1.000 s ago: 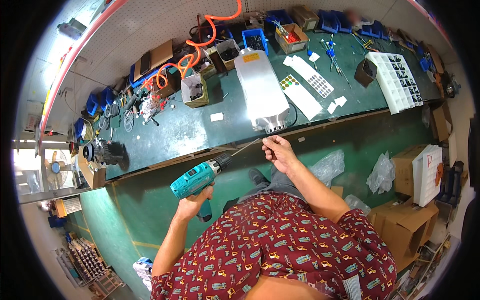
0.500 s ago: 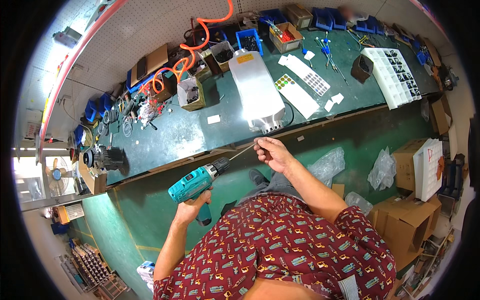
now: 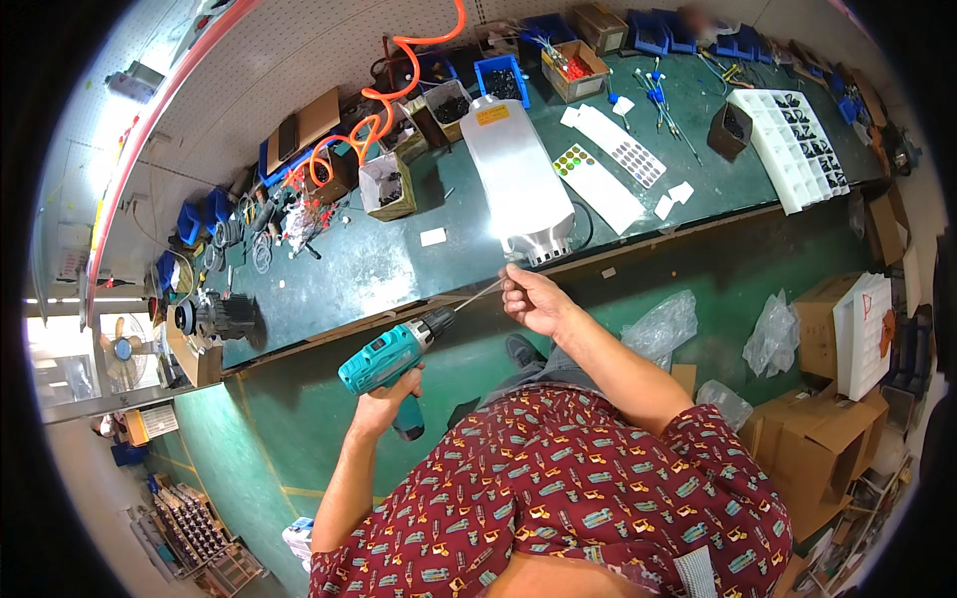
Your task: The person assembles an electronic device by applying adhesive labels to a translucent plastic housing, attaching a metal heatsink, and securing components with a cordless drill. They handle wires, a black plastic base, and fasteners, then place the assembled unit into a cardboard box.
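A teal and black cordless drill [image 3: 381,359] is in my left hand [image 3: 389,397], whose fingers wrap round its handle below the bench edge. Its long thin bit [image 3: 478,297] slants up and right toward my right hand [image 3: 538,303]. The fingers of that hand are pinched together at the bit's tip; anything small between them is too tiny to make out. Just beyond the fingertips, the near end of a silver metal housing [image 3: 520,179] with a yellow label lies at the bench's front edge. A dark cable curves beside it.
The green bench [image 3: 329,289] carries sticker sheets [image 3: 603,194], a white compartment tray [image 3: 773,149], a parts box [image 3: 387,189] and a dark motor-like unit [image 3: 224,315]. An orange coiled hose [image 3: 384,95] hangs above. Cardboard boxes [image 3: 812,439] and plastic bags [image 3: 663,329] lie on the floor at right.
My right hand has risen slightly toward the near end of the housing, its fingertips shifting at the bit's tip. The drill stays nearly where it was; the whole view has shifted a little.
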`<state>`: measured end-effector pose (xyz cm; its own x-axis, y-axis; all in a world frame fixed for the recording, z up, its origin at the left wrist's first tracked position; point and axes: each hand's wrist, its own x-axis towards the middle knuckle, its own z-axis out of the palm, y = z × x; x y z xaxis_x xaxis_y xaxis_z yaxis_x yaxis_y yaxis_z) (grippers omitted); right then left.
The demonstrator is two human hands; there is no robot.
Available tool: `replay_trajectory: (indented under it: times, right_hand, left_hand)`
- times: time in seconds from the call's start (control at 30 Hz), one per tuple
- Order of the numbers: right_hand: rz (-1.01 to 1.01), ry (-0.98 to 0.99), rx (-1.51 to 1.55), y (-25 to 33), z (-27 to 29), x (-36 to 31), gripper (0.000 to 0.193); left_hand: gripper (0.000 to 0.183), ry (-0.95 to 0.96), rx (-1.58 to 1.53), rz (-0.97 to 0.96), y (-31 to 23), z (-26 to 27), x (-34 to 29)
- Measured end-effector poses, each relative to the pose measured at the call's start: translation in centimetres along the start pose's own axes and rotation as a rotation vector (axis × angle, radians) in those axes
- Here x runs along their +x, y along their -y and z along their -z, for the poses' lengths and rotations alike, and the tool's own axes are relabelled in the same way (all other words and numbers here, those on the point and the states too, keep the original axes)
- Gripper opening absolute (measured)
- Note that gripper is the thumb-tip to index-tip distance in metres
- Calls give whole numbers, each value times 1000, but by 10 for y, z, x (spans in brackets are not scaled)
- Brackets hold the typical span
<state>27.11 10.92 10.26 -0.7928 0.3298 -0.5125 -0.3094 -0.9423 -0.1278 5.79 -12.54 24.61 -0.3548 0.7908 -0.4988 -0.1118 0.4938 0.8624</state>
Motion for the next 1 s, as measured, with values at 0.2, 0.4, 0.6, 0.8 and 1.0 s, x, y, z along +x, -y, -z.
replay_trajectory:
  times: [0.2,0.4,0.6,0.8,1.0]
  right_hand:
    - [101,-113,133,-5,-1,32,17]
    - [161,-170,154,-4,4,49,17]
    - [188,-212,90,-3,5,48,14]
    - [124,-349,-81,0,21,24,28]
    - [528,-783,-629,20,28,-8,66]
  left_hand:
    - [24,-27,212,-80,11,-18,29]
    - [21,-49,225,-145,25,-26,51]
    - [16,-23,284,-151,13,-30,59]
    - [22,99,391,-332,-22,-26,74]
    - [43,293,610,-219,-128,-36,98]
